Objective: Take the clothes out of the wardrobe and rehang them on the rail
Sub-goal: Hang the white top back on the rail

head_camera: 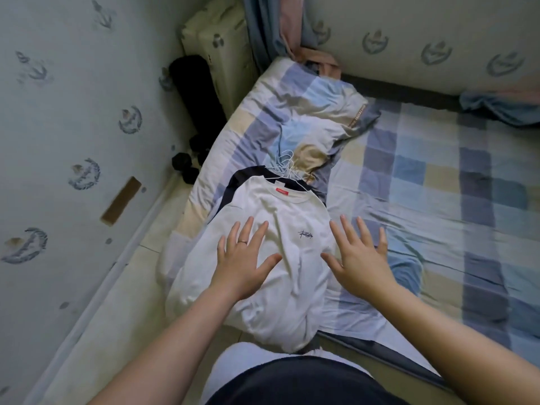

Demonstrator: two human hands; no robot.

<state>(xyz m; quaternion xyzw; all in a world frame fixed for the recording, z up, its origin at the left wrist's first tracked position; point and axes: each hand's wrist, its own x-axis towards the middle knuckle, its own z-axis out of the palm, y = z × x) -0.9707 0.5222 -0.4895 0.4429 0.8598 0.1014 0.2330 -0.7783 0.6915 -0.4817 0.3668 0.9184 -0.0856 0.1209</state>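
A pile of clothes on white wire hangers [287, 168] lies on the near corner of the bed. On top is a white T-shirt [280, 217] with a red neck label and a small dark chest print; a dark garment [233, 185] shows beneath it at the upper left. My left hand [244, 258] hovers over or rests on the white shirt with fingers spread straight. My right hand [358, 258] is spread the same way at the shirt's right edge, partly over the sheet. Neither hand holds anything. No wardrobe or rail is in view.
The bed [423, 176] has a blue, beige and grey checked sheet, with a matching pillow [306, 112] beyond the clothes. A wallpapered wall runs along the left, a narrow tiled floor strip between it and the bed. Black dumbbells [187, 165] and a beige case [222, 54] stand in the far corner.
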